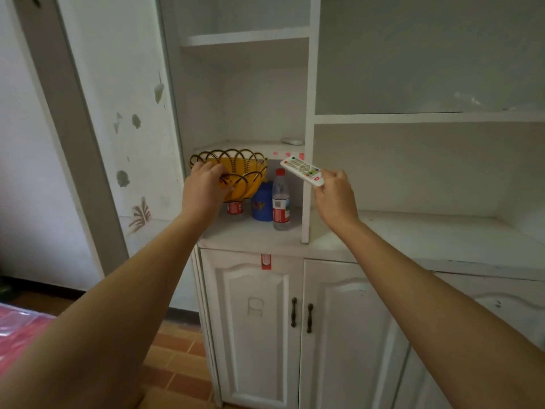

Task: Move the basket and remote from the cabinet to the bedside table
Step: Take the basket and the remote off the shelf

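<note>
Two bare arms reach toward a white cabinet point(306, 290). The left hand point(203, 187) has its grip closed on the near rim of a yellow basket point(236, 172), while the right hand point(334, 193) pinches a white remote point(300, 169), both held before the shelves, above a water bottle point(280, 202) on the counter point(413, 231).

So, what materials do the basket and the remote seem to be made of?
The basket looks like glossy yellow plastic: an even, perforated wall, with a dark scalloped rim that could be plastic or wire. The remote looks like white matte plastic, with small coloured, probably rubber buttons. Neither can be told for certain.
</note>
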